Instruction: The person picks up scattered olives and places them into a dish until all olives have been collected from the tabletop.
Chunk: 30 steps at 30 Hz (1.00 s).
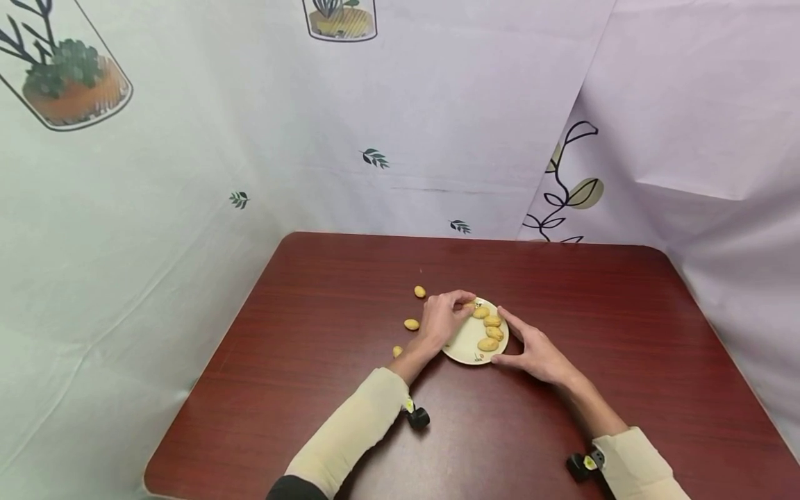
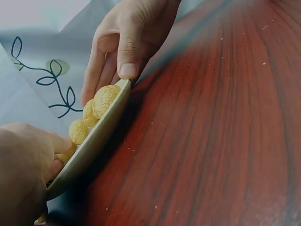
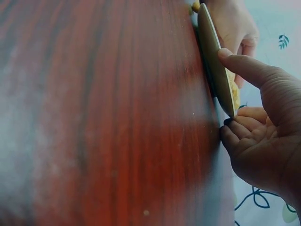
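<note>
As the left hand [image 1: 439, 322] pinches a yellow oval [image 2: 67, 154], the right hand [image 1: 539, 355] aptly grips a stiff-looking round cream plate rim [image 1: 462, 358].

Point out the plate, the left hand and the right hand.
Plate [image 1: 466, 340]: head view, bare part of its upper surface.
Left hand [image 1: 440, 320]: head view, back of the hand.
Right hand [image 1: 540, 355]: head view, back of the hand.

Cloth-walled booth [image 1: 125, 278], plant-print drapes [image 1: 400, 104], dk-red tbl [image 1: 500, 423]
</note>
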Tool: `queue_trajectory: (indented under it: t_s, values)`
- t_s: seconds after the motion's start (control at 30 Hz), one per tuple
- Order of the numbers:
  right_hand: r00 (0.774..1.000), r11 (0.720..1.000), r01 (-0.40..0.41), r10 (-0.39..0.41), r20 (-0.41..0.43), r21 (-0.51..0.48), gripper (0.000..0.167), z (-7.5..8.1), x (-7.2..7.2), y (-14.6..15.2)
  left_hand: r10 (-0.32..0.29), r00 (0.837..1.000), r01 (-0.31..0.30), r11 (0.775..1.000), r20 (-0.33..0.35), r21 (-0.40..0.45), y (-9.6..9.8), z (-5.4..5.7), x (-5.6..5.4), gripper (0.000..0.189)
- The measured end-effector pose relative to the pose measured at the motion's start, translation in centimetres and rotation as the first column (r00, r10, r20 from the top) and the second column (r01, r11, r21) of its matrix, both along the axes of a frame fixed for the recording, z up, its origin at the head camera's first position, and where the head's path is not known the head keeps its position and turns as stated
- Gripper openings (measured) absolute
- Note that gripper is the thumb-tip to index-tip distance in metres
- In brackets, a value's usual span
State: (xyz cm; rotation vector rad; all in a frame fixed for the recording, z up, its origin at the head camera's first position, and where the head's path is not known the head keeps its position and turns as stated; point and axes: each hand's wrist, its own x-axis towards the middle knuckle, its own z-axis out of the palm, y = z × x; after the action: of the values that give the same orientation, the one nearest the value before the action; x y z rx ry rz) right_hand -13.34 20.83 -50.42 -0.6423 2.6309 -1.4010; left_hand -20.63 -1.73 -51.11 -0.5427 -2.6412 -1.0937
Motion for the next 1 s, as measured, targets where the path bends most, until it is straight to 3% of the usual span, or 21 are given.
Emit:
queue_trajectory:
  t_s: [0.53,1.0]
  values:
    - [1.000,1.000,0.008,-0.008,0.015,-0.001,0.103,0.0,0.0,0.1,-0.016,0.999,0.017,1.000,0.050,-0.002,-0.2,0.1,-0.1,0.023]
    - [1.000,1.000,0.011,-0.012,0.018,0.016,0.103,0.2,0.1,0.1,-0.104,0.993,0.091,0.981,0.065,0.170,-1.4,0.5,-0.1,0.025]
